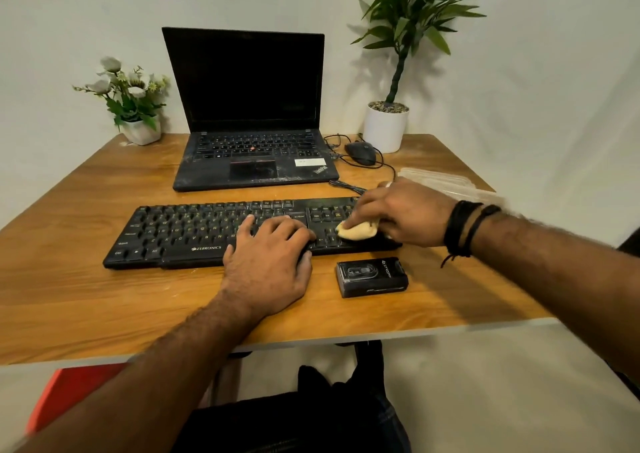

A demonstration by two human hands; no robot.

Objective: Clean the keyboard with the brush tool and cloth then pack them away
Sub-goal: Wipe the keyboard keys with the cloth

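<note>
A black keyboard lies across the middle of the wooden table. My left hand rests flat on its centre keys with the fingers spread. My right hand holds a small yellow cloth against the keyboard's right end, over the number pad. In front of the keyboard's right end sits a black box-shaped cleaning kit. No brush is visible.
An open black laptop stands behind the keyboard, with a wired mouse to its right. A clear plastic package lies at the right edge. A flower pot and a white plant pot flank the back.
</note>
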